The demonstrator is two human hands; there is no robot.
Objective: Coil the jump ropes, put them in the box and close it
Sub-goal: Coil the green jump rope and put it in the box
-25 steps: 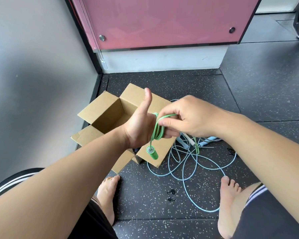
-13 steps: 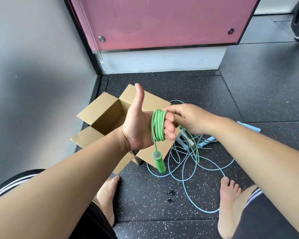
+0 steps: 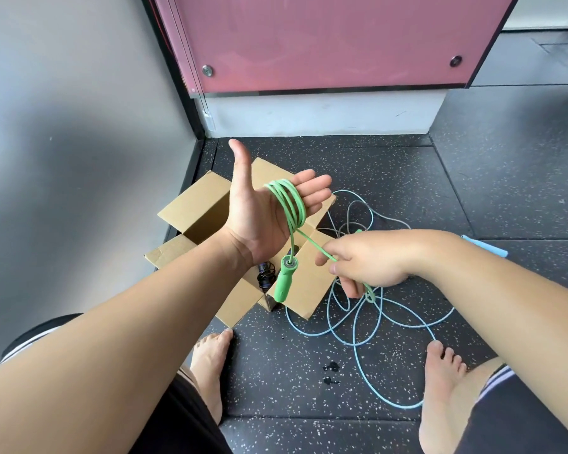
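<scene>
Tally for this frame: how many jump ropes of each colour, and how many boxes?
Box: 1, open
Green rope: 1, partly coiled
Blue rope: 1, loose on the floor
Dark rope: 1, inside the box
Total: 4

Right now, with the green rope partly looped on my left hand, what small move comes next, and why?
Probably bring the right hand up and over the straight fingers of the left hand to lay one more loop. The green rope already circles those fingers, its handle hangs below, and the pinched strand trails loose toward the floor.
</scene>
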